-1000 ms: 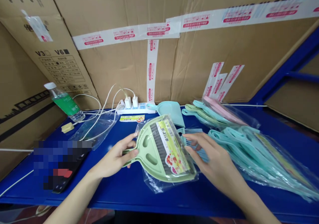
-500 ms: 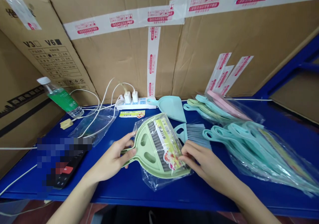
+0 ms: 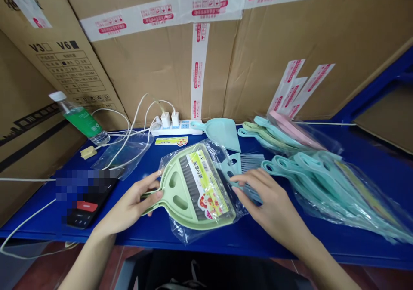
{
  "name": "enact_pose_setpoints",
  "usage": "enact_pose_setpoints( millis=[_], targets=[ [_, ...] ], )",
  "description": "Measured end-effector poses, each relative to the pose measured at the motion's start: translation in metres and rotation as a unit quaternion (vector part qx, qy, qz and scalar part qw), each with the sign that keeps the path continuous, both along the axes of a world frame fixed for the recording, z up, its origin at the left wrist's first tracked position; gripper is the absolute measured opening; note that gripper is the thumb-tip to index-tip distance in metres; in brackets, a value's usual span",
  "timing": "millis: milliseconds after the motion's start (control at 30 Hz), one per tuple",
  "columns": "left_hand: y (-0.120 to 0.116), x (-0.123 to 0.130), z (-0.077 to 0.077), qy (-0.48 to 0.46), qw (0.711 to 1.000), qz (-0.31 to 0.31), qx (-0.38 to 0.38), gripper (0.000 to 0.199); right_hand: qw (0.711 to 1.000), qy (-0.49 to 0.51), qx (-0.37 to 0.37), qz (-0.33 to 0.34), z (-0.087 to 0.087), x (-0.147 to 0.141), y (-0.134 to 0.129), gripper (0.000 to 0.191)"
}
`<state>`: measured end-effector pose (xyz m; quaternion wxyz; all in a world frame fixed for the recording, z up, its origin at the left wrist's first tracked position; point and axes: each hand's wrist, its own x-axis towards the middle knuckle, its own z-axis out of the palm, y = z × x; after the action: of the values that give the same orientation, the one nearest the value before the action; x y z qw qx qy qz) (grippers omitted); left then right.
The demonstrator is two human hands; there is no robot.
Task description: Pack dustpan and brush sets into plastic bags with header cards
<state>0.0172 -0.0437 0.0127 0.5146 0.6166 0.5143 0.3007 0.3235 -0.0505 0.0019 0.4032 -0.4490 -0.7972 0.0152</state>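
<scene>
A light green dustpan and brush set point(image 3: 171, 182) tilts over the blue table, a clear plastic bag point(image 3: 185, 234) around its wide part. My left hand point(image 3: 129, 206) grips the set by its handles, thumb on top. Grey bristles and a yellow printed label card point(image 3: 206, 178) face up through the plastic. My right hand point(image 3: 271, 199) is off the label, at the bag's right side, with fingers bent and apart. It hovers over a light blue hand brush point(image 3: 232, 166), hiding part of its bristles. Behind lies a light blue dustpan point(image 3: 222, 133).
Bagged blue sets point(image 3: 316, 178) and a bagged pile with a pink dustpan point(image 3: 293, 128) lie right. A power strip point(image 3: 177, 129), loose card point(image 3: 171, 141), leaning bottle point(image 3: 82, 120), cables and a phone point(image 3: 84, 214) are behind and left. Cardboard boxes point(image 3: 155, 70) stand behind.
My right hand has let go of the set's right edge, its fingers now apart. My left hand has shifted the set slightly left. The camera view has tilted down a little.
</scene>
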Motion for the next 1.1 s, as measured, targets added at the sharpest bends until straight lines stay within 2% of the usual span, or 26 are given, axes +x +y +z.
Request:
enact_pose_setpoints(
  millis=[133, 233, 467, 667, 800, 933, 1033, 1100],
  targets=[
    [-0.004, -0.003, -0.002, 0.005, 1.000, 0.002, -0.007, 0.079, 0.990, 0.031, -0.131, 0.039, 0.005, -0.007, -0.004, 0.010],
    [-0.005, -0.003, -0.002, 0.007, 1.000, -0.015, -0.007, 0.078, 0.982, 0.023, -0.184, 0.041, 0.005, -0.013, -0.002, 0.016],
    [-0.004, 0.000, -0.003, 0.013, 0.999, -0.037, -0.005, 0.077, 0.984, -0.033, -0.161, 0.069, 0.004, -0.026, 0.004, 0.025],
    [-0.003, -0.009, -0.010, -0.016, 0.999, -0.023, -0.019, 0.077, 0.957, 0.100, -0.238, 0.136, 0.011, -0.020, 0.012, 0.026],
    [-0.003, -0.012, -0.014, -0.045, 0.998, -0.028, -0.030, 0.078, 0.954, 0.068, -0.268, 0.116, 0.008, -0.021, 0.016, 0.029],
    [-0.007, -0.008, -0.012, -0.055, 0.997, -0.024, -0.039, 0.078, 0.945, 0.021, -0.307, 0.115, 0.005, -0.028, 0.015, 0.055],
    [-0.012, -0.009, -0.009, -0.043, 0.998, -0.006, -0.037, 0.077, 0.940, 0.017, -0.321, 0.112, 0.008, -0.032, 0.021, 0.056],
    [-0.018, -0.013, -0.008, -0.039, 0.998, 0.015, -0.038, 0.079, 0.946, 0.030, -0.304, 0.108, 0.013, -0.032, 0.032, 0.053]
  ],
)
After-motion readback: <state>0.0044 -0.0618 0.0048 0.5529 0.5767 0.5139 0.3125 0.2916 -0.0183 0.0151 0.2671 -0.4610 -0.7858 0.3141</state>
